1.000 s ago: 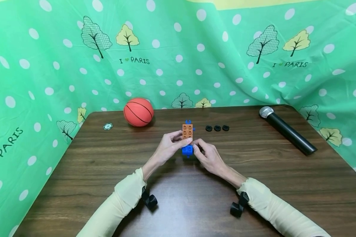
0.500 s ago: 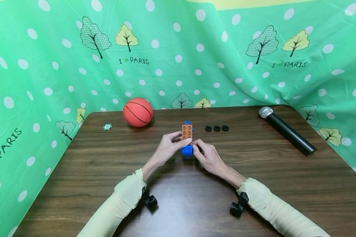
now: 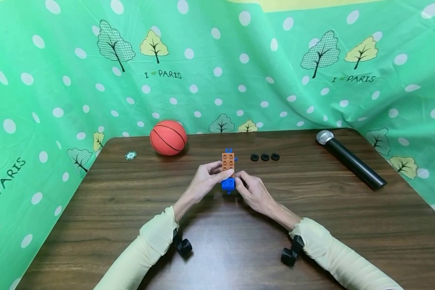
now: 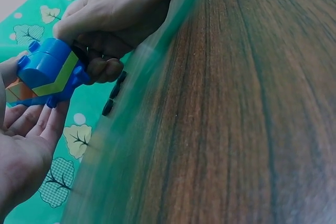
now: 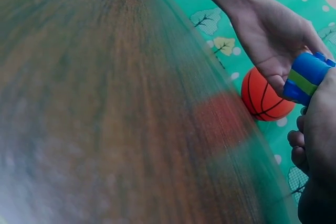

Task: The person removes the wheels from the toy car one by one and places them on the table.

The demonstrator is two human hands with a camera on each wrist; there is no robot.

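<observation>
A toy car of building blocks (image 3: pixel 228 160), with orange studded bricks and a blue end, is held upright over the table in my left hand (image 3: pixel 208 179). Its thumb lies across the orange studs and the fingers reach behind. In the left wrist view the car's blue body (image 4: pixel 50 64) shows a yellow-green stripe and small blue pegs. My right hand (image 3: pixel 255 191) is at the car's lower right side, fingers curled. Between those fingertips and the car a dark part, which looks like a black toy wheel (image 4: pixel 80 54), is pinched, mostly hidden by the fingers.
Three black toy wheels (image 3: pixel 265 157) lie in a row beyond my right hand. A red ball (image 3: pixel 168 137) and a poker chip (image 3: pixel 131 155) are at the back left of the wooden table (image 3: pixel 130 201). A microphone (image 3: pixel 355 161) lies at the right.
</observation>
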